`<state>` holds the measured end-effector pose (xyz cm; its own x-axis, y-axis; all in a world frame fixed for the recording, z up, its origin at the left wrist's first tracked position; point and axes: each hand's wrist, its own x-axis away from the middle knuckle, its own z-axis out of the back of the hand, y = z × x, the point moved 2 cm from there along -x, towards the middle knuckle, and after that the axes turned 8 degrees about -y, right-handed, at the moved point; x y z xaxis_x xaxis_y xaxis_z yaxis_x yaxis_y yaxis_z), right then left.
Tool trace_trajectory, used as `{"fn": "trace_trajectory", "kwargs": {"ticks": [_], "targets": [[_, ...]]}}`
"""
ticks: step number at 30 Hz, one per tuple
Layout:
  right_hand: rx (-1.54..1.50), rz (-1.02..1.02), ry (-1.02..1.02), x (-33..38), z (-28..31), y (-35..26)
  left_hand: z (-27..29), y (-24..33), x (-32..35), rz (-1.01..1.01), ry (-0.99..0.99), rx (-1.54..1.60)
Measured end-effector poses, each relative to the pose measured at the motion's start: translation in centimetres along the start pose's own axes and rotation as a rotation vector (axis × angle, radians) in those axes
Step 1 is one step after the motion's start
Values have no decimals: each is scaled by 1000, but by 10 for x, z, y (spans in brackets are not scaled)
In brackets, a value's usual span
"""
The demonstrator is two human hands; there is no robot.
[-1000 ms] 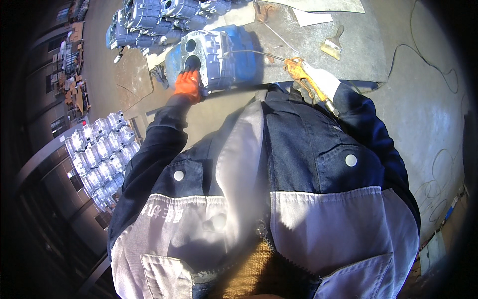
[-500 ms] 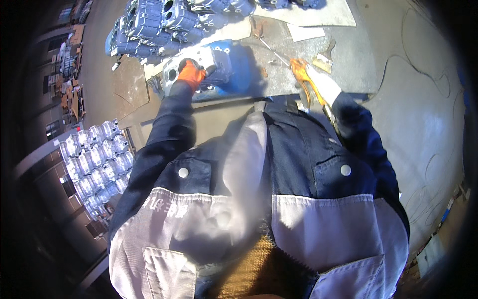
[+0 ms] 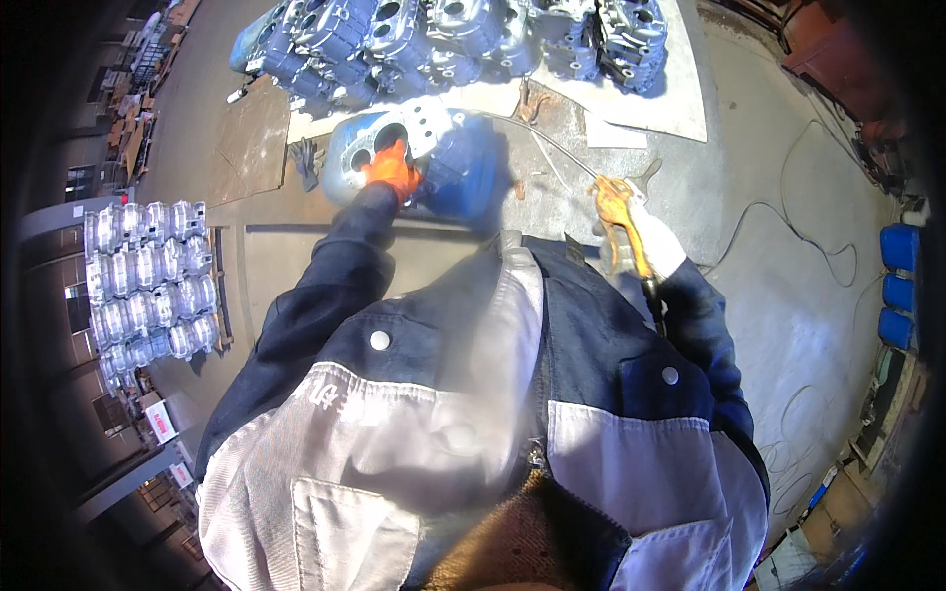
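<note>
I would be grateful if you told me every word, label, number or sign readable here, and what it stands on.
Jacket: white lettering, partly lost in folds, not clear enough to quote.
Red-and-white panel, far left: too small to read.
Casting under the left hand: nothing readable.
Orange tool: nothing readable.

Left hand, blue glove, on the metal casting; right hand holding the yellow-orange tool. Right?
Wrong on the glove colour: the left hand is gloved in orange, as the head view shows. It is on the metal casting, and the right hand holds the yellow-orange tool.
</note>
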<state>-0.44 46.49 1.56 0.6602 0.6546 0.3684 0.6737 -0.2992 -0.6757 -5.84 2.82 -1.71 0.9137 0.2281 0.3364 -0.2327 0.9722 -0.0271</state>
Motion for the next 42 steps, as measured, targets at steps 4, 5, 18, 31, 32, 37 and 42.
{"fn": "trace_trajectory", "kwargs": {"ticks": [4,5,18,31,32,37,42], "targets": [[67,15,152,-47,-30,-16,-8,-21,-5,-120,-23,26],[-11,97,84,-55,-40,-20,-10,-29,-8,-162,-64,35],[-248,192,163,-73,-70,-11,-12,-69,-51,-682,-21,282],[-461,352,175,-59,-71,-7,99,-11,-67,-616,-367,-350],[-413,369,208,-63,-68,-6,85,-6,-62,-579,-397,-435],[-110,197,89,-98,-67,-19,13,28,-25,-212,-178,-302],[815,56,-110,-92,-96,-41,-1,69,9,-393,-318,-681]]}}
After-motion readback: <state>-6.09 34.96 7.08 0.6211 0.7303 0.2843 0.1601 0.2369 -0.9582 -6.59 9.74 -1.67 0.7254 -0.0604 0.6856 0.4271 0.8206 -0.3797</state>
